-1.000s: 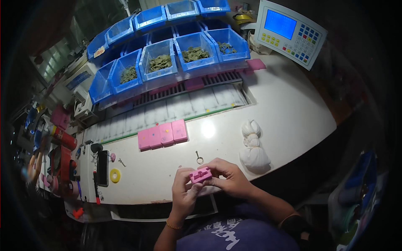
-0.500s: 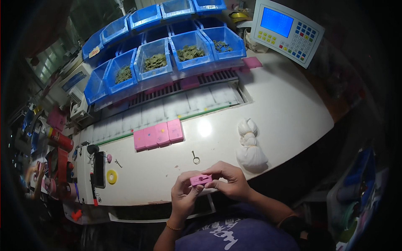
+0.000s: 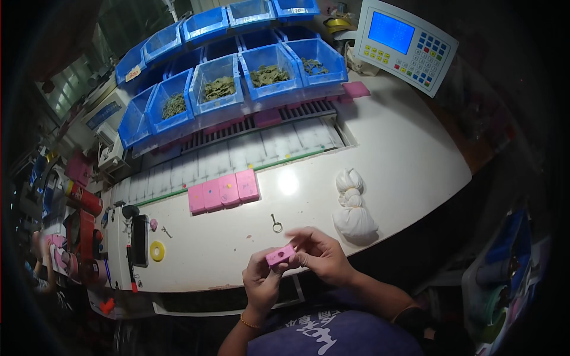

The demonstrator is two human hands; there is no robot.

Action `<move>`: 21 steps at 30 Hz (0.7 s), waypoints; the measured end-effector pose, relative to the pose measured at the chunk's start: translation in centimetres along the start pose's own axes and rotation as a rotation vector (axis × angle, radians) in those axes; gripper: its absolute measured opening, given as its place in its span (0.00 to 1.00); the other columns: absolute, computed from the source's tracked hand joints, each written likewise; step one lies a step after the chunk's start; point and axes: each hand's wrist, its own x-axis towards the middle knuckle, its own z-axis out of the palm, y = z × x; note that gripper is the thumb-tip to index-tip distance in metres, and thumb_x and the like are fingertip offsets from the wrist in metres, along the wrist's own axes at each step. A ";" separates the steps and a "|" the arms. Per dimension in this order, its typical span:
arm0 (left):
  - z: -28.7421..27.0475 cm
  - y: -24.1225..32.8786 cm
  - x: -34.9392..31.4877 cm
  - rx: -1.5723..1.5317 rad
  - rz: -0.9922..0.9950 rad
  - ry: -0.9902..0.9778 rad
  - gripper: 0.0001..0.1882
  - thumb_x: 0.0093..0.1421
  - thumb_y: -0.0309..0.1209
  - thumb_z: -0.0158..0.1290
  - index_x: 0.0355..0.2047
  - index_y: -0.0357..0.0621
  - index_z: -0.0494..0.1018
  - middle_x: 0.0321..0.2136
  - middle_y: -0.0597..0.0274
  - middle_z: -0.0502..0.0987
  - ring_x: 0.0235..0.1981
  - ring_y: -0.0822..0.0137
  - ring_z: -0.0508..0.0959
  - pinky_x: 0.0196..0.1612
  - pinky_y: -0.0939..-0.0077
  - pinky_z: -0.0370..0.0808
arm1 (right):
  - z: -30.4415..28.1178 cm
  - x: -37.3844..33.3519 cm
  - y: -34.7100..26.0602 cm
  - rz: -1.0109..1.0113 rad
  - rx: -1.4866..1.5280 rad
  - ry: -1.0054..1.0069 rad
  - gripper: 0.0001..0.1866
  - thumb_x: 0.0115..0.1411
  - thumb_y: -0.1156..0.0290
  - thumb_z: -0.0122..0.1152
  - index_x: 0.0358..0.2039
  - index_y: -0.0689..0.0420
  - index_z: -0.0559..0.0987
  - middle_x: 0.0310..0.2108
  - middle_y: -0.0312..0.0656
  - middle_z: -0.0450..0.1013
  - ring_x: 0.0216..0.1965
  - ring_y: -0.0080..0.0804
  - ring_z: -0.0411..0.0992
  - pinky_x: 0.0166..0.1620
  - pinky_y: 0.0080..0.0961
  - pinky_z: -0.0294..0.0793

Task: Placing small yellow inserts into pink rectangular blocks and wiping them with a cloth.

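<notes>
A small pink rubber mould (image 3: 280, 256) with a dark round hole in its facing side is held up over the near edge of the bench. My left hand (image 3: 261, 279) is closed round it, thumb below and fingers behind. At its right end, my right hand (image 3: 323, 258) grips with thumb and bent fingers; the raised forefinger is slightly blurred. Just beyond my hands, a small metal ring with a stem (image 3: 276, 224) lies on the white bench. Farther off, a row of several pink moulds (image 3: 224, 193) lies side by side, marked with coloured dots.
A tied white cloth bag (image 3: 355, 219) stands to the right. Blue bins (image 3: 217, 89), several holding green pieces, line the back beside a keypad console (image 3: 407, 44). Leftward lie a phone (image 3: 140, 240), a yellow ring (image 3: 157, 251) and a red marker (image 3: 132, 270). Another person's hands (image 3: 47, 249) show far left.
The pink mould has tilted, so its right end sits higher and its hole shows more fully. My right fingers have lifted a little and shifted away from its top.
</notes>
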 end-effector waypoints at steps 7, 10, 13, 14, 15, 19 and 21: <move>-0.8 -0.2 0.7 0.636 0.233 0.024 0.21 0.54 0.14 0.57 0.50 0.35 0.72 0.45 0.46 0.80 0.47 0.55 0.81 0.50 0.65 0.79 | 0.7 0.3 -1.3 -0.416 -0.697 0.033 0.29 0.55 0.78 0.67 0.58 0.60 0.69 0.43 0.46 0.72 0.42 0.36 0.73 0.48 0.29 0.74; -0.6 -0.2 1.0 0.808 0.361 0.055 0.25 0.50 0.12 0.57 0.50 0.36 0.73 0.45 0.44 0.79 0.48 0.47 0.80 0.51 0.61 0.78 | 1.6 0.6 -0.8 -0.487 -0.707 0.007 0.28 0.55 0.81 0.66 0.56 0.61 0.68 0.40 0.47 0.73 0.42 0.39 0.75 0.48 0.33 0.76; -0.6 -0.3 1.4 0.869 0.453 0.070 0.25 0.49 0.12 0.57 0.50 0.36 0.73 0.45 0.44 0.80 0.48 0.44 0.80 0.51 0.59 0.78 | 2.1 0.5 -0.6 -0.501 -0.747 0.029 0.27 0.54 0.83 0.65 0.55 0.61 0.68 0.39 0.47 0.73 0.42 0.40 0.76 0.46 0.33 0.77; -0.6 -0.3 1.5 0.885 0.494 0.074 0.25 0.49 0.12 0.57 0.50 0.37 0.73 0.45 0.44 0.80 0.48 0.44 0.80 0.51 0.58 0.78 | 2.3 0.4 -0.6 -0.500 -0.746 0.028 0.27 0.54 0.83 0.65 0.55 0.61 0.68 0.39 0.47 0.73 0.42 0.40 0.76 0.46 0.33 0.77; -0.7 -0.3 1.5 0.886 0.494 0.075 0.25 0.49 0.12 0.57 0.50 0.37 0.73 0.45 0.44 0.80 0.48 0.44 0.80 0.51 0.58 0.78 | 2.5 0.4 -0.6 -0.511 -0.769 0.038 0.27 0.54 0.84 0.64 0.55 0.62 0.68 0.39 0.48 0.73 0.41 0.41 0.76 0.46 0.32 0.77; -0.7 -0.3 1.5 0.926 0.543 0.087 0.24 0.50 0.13 0.58 0.50 0.37 0.73 0.45 0.44 0.80 0.49 0.42 0.79 0.51 0.56 0.78 | 3.2 0.2 -0.1 -0.526 -0.773 0.066 0.26 0.53 0.86 0.63 0.53 0.62 0.69 0.38 0.49 0.73 0.39 0.42 0.75 0.43 0.32 0.78; -0.7 -0.2 1.6 0.937 0.561 0.089 0.24 0.50 0.13 0.58 0.50 0.37 0.73 0.45 0.44 0.80 0.49 0.42 0.79 0.51 0.56 0.78 | 3.2 0.1 0.1 -0.539 -0.787 0.063 0.25 0.52 0.88 0.63 0.51 0.63 0.69 0.38 0.48 0.73 0.38 0.40 0.76 0.43 0.31 0.78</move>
